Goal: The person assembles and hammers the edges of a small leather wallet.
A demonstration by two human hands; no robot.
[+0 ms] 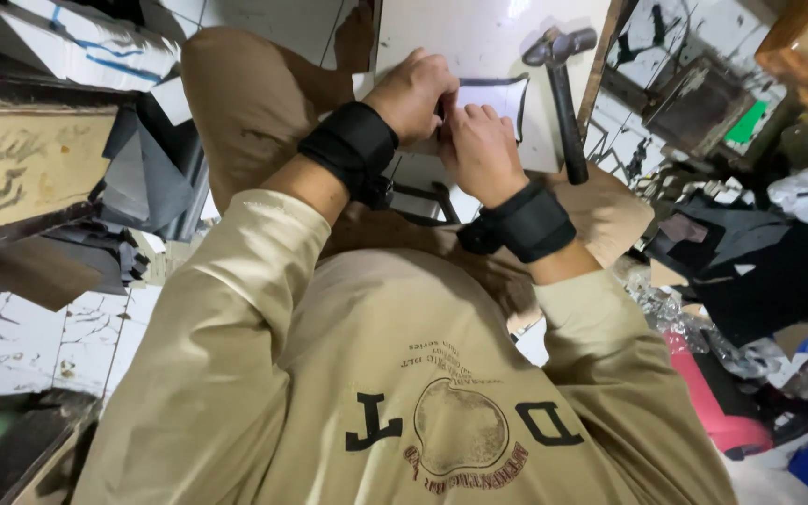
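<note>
My left hand is curled into a fist over the near edge of a white sheet piece with a dark rim. A thin dark thing shows between its fingers, but I cannot tell what it is. My right hand lies right against it, fingers gripping the same piece. The piece rests on a white board across my knees. Both wrists carry black bands. A hammer with a black handle lies on the board just right of my hands.
Black sheet offcuts and a worn cardboard box are stacked at the left. On the right lie dark material, crumpled plastic, a pink object and a green scrap. White cracked tile floor shows lower left.
</note>
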